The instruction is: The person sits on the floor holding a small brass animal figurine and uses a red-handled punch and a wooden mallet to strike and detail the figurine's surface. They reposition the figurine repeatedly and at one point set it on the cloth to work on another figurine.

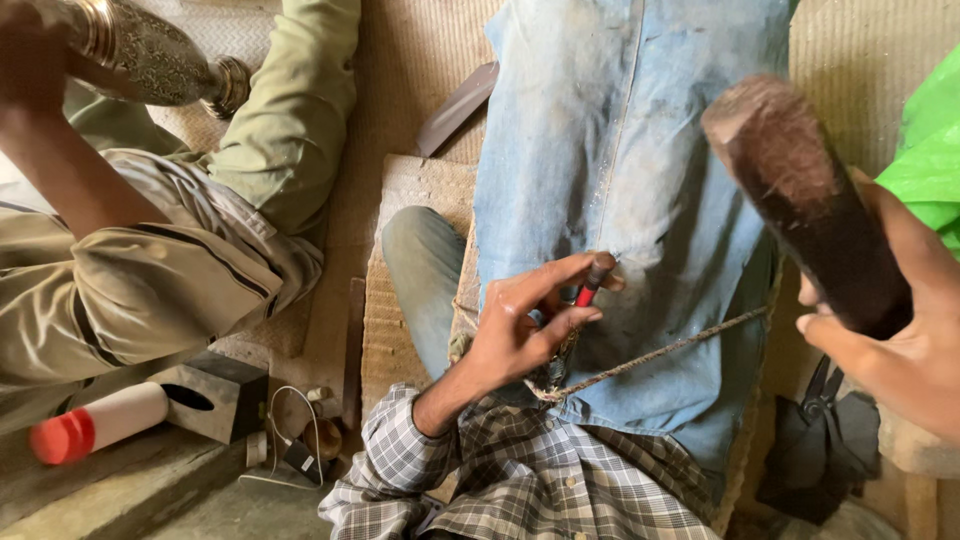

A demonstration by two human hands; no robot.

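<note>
Our left hand (520, 325) pinches a thin red-and-dark metal punch (590, 285) upright against the faded blue cloth (620, 150) on our lap. Our right hand (900, 340) is closed around a dark, worn wooden mallet (800, 190), raised above.

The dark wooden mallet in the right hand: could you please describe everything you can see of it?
The wooden mallet is a thick, dark brown, cylindrical block, looking worn, with a paler, rough end face turned up towards the camera. It is raised and tilted, slightly blurred, above the blue denim cloth. The right hand wraps its lower part from the right; nothing else touches it.
</note>
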